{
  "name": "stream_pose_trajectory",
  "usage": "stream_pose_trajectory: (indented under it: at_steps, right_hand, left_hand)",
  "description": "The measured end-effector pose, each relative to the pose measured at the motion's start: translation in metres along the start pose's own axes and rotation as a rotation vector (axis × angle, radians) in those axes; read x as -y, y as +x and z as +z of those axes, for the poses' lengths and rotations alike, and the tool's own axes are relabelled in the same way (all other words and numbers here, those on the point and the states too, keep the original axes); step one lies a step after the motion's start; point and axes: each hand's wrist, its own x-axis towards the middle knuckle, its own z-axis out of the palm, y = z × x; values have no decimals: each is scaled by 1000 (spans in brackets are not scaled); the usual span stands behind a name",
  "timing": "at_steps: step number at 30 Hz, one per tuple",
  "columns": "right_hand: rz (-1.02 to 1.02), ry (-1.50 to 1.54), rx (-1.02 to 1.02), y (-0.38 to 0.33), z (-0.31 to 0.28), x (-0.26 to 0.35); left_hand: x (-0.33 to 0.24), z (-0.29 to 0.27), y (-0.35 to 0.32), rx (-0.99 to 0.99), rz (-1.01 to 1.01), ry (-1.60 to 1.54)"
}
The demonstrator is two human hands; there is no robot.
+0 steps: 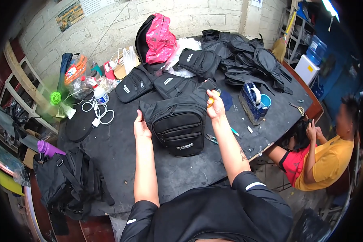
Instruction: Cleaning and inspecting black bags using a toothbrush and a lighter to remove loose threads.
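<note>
A small black zippered bag [177, 125] with white lettering lies on the dark table [121, 161] in front of me. My left hand [140, 127] grips the bag's left edge. My right hand [215, 105] is at the bag's upper right corner, fingers closed around a small yellow-orange object [211, 99] that looks like a lighter; whether it also pinches the bag fabric I cannot tell. A teal-handled tool [212, 138] lies on the table just right of the bag.
More black bags [135, 84] and a heap of black bags [250, 54] lie behind, with a pink backpack [160, 38]. A white cable [97, 111], a bottle [97, 92], a tape holder [254, 101]. A black pile [68, 181] lower left. A seated person [326, 157] at right.
</note>
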Motion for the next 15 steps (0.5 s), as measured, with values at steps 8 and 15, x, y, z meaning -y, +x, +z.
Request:
stream_pose_trajectory:
  at_steps: [8, 15]
  right_hand:
    - [309, 209, 16, 5, -29, -16]
    - [162, 309, 112, 7, -46, -1]
  left_hand:
    - [3, 83, -44, -213, 403, -30]
    - [-27, 74, -39, 245, 284, 109]
